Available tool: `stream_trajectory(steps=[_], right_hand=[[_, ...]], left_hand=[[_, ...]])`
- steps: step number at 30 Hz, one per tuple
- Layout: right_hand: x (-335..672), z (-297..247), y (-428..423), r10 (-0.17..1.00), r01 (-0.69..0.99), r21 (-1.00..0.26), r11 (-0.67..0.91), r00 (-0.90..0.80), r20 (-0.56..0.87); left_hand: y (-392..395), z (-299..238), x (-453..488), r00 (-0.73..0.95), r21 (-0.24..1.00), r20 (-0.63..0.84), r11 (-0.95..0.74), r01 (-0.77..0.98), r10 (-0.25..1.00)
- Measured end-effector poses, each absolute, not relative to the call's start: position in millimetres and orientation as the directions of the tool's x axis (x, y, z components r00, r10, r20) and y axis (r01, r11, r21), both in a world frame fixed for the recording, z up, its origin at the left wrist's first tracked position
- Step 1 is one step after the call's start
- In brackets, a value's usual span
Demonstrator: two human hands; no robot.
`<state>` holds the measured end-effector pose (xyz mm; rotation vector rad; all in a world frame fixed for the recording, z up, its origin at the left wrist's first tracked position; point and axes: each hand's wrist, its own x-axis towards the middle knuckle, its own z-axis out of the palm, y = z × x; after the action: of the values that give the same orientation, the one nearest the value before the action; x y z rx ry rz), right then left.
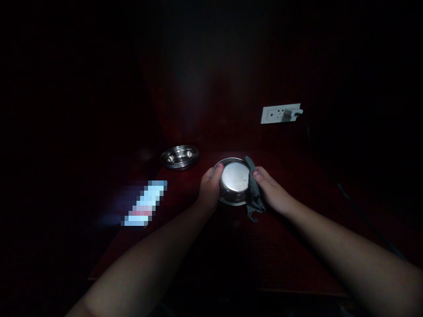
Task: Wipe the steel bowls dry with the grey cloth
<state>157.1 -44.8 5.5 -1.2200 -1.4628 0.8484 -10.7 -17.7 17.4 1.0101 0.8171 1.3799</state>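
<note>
In a dim scene, a small steel bowl is held upturned over a dark red table, its shiny base toward me. My left hand grips the bowl's left rim with thumb on top. My right hand presses a dark grey cloth against the bowl's right side, fingers closed around the cloth. The cloth's lower end hangs down below the bowl.
A second steel bowl sits upright on the table at the back left. A blurred light rectangular object lies to the left. A white wall socket with a plug and dark cable is at the back right.
</note>
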Motion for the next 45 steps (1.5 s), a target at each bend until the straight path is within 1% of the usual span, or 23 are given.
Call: stream_trajectory(steps=[8, 16, 19, 24, 29, 34, 40, 45], right_hand=[[157.7, 5.4, -43.5, 0.958, 0.247, -0.936, 0.252, 0.074, 0.277], [158.1, 10.3, -44.0, 0.950, 0.218, -0.935, 0.281, 0.079, 0.303], [158.2, 13.5, -44.6, 0.952, 0.194, -0.939, 0.284, 0.060, 0.301], [158.0, 15.7, -45.9, 0.954, 0.187, -0.941, 0.281, 0.048, 0.294], [157.3, 16.5, -47.0, 0.960, 0.152, -0.951, 0.268, 0.044, 0.277], [157.3, 16.4, -47.0, 0.965, 0.116, -0.958, 0.261, 0.001, 0.263], [157.3, 18.1, -48.7, 0.969, 0.123, -0.961, 0.247, -0.043, 0.243], [158.4, 19.7, -48.5, 0.977, 0.089, -0.976, 0.201, -0.088, 0.193]], left_hand=[[-20.0, 17.3, -12.4, 0.134, 0.940, 0.114, -0.063, -0.336, 0.985], [-23.8, 15.7, -14.4, 0.268, 0.965, 0.088, -0.015, -0.262, 0.959], [-25.7, 14.9, -14.4, 0.306, 0.967, 0.089, -0.009, -0.255, 0.948], [-27.6, 15.5, -14.1, 0.317, 0.964, 0.097, -0.011, -0.265, 0.944], [-28.2, 14.5, -13.6, 0.351, 0.960, 0.072, 0.031, -0.279, 0.933], [-29.0, 13.3, -14.8, 0.388, 0.961, 0.052, 0.060, -0.270, 0.920], [-30.3, 13.0, -17.0, 0.464, 0.974, 0.050, 0.060, -0.218, 0.884], [-32.7, 13.5, -17.1, 0.466, 0.974, 0.062, 0.049, -0.222, 0.882]])
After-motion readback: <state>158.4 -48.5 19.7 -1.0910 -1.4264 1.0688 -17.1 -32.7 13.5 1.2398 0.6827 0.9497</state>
